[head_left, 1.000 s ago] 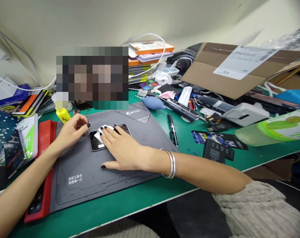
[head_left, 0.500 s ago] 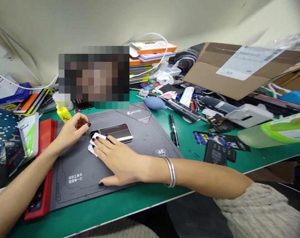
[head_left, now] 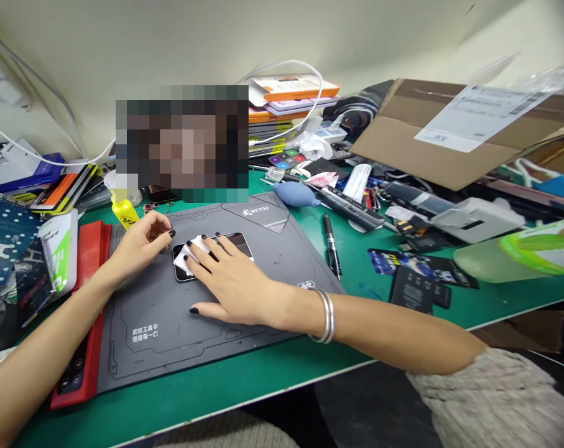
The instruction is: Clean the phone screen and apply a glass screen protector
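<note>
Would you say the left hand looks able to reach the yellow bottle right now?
Probably yes: the left hand is close by the yellow bottle, with nothing visible between them.

A green table [head_left: 263,373] bears a grey mat [head_left: 170,298] and pen [head_left: 332,246].

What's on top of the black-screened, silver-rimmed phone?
A thin white wipe lies on the phone, with the bare right hand spread over it. The phone's surface beneath both is hidden.

cloth [head_left: 183,259] on phone [head_left: 240,242], phone on mat [head_left: 170,326], pen [head_left: 331,244] right of mat, carton [head_left: 396,140] at back right
</note>
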